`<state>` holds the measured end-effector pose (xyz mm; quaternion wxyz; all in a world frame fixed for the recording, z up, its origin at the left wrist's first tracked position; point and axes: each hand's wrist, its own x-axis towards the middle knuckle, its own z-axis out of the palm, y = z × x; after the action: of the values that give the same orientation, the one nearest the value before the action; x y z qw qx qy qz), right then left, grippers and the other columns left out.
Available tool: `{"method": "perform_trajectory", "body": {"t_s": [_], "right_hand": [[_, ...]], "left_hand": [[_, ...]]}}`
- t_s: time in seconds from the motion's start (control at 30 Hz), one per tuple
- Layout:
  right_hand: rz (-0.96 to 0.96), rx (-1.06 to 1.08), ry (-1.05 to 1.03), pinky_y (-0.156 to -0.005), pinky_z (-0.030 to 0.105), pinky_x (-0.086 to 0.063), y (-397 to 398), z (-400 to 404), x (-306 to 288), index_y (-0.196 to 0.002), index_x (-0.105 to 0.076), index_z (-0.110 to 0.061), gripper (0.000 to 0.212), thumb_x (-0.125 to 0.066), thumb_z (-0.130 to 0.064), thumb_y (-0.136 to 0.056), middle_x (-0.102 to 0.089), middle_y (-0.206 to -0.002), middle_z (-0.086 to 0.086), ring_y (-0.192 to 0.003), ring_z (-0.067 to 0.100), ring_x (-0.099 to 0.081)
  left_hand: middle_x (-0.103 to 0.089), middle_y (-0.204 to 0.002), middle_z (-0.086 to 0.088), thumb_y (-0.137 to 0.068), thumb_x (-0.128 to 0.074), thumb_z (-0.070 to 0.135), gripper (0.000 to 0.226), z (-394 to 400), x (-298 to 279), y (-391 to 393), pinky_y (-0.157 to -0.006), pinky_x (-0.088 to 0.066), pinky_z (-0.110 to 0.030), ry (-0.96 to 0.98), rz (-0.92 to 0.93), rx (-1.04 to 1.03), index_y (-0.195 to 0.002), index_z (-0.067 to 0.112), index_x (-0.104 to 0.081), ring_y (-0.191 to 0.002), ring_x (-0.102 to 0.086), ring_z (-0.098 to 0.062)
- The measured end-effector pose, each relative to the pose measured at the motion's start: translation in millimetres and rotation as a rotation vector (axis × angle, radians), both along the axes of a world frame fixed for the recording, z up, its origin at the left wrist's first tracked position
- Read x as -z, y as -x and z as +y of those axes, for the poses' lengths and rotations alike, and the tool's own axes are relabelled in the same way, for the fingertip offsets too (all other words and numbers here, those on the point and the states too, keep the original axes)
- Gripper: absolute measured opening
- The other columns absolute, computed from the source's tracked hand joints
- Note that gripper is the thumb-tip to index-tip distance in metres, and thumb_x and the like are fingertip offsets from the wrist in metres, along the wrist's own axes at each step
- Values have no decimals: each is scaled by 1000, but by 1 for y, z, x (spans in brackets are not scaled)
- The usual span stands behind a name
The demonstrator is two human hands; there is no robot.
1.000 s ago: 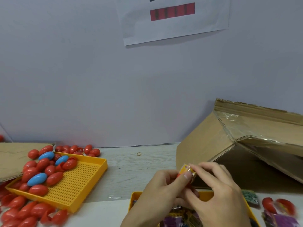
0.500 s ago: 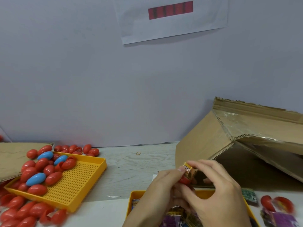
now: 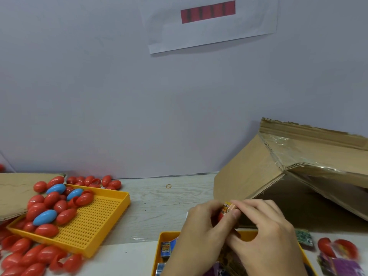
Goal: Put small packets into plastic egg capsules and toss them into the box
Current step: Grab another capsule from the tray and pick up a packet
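Both hands meet low in the middle of the view. My left hand (image 3: 201, 234) grips a red egg capsule (image 3: 220, 216), mostly hidden by the fingers. My right hand (image 3: 264, 236) pinches a small orange packet (image 3: 227, 208) at the capsule's top. Below the hands, a yellow tray (image 3: 168, 235) holds several small packets. The cardboard box (image 3: 258, 172) lies on its side at the right, its dark opening facing the hands.
A perforated yellow tray (image 3: 95, 222) at the left holds several red and three blue capsules, with more red capsules (image 3: 33, 257) scattered around it. Flat cardboard (image 3: 14, 192) lies far left. A rubber band (image 3: 168, 186) is on the table. Open capsule halves (image 3: 338, 248) and purple packets sit at the right.
The packet has sunk lower between my fingers, toward the red capsule. Both hands have stayed in nearly the same place above the tray.
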<state>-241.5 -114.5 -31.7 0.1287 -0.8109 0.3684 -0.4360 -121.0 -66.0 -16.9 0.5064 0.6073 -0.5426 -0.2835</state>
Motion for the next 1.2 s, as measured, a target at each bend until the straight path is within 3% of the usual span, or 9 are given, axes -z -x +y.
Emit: {"method": "perform_trajectory", "body": {"t_s": [0.17,0.3,0.43,0.5,0.7,1.03,1.2], "right_hand": [[-22,20,8,-61,21,-47,0,1,-1,-88,-79,-14,48,-94,-11,-42,-64,-78,-4,-74,17,-61],[-4,23,13,-61,18,-46,-1,2,-2,-85,-78,-12,48,-95,-11,-41,-64,-76,-2,-73,20,-61],[0,64,-17,-57,26,-49,1,1,-5,-85,-77,-10,54,-97,-13,-35,-62,-76,-3,-69,20,-59],[-14,91,-10,-57,27,-49,0,2,-5,-82,-78,-10,53,-98,-14,-33,-62,-74,-2,-66,21,-59],[4,166,17,-62,24,-44,-1,-1,2,-82,-78,-8,54,-99,-20,-34,-65,-73,0,-69,25,-60],[-29,148,25,-58,24,-46,-1,0,-4,-86,-77,-8,55,-97,-26,-38,-66,-76,1,-69,21,-59],[-91,82,22,-62,20,-48,-2,2,-7,-92,-77,-10,56,-96,-8,-39,-60,-81,-6,-71,17,-59]], "left_hand": [[-75,-92,-9,-90,-56,43,28,3,-2,-2,-90,-53,-53,-61,116,45,-98,23,-74,-90,-72,-25],[-76,-93,-6,-88,-60,40,26,3,-1,-2,-90,-55,-45,-55,108,30,-102,23,-74,-92,-73,-19],[-73,-90,11,-69,-78,41,34,2,1,0,-70,-56,-21,45,79,-158,-100,33,-68,-85,-71,-9],[-74,-85,12,-72,-82,32,24,1,2,4,-67,-55,-19,93,17,-193,-93,29,-73,-81,-71,-7],[-78,-82,4,-78,-82,20,15,-1,-1,7,-75,-60,-27,74,74,-175,-93,19,-80,-80,-74,-11],[-76,-84,8,-70,-86,22,24,-1,-5,11,-71,-57,-16,30,51,-241,-92,24,-75,-82,-72,-6],[-77,-85,-3,-79,-79,18,12,0,-9,8,-82,-60,-38,5,196,-185,-90,18,-77,-83,-75,-18]]}}
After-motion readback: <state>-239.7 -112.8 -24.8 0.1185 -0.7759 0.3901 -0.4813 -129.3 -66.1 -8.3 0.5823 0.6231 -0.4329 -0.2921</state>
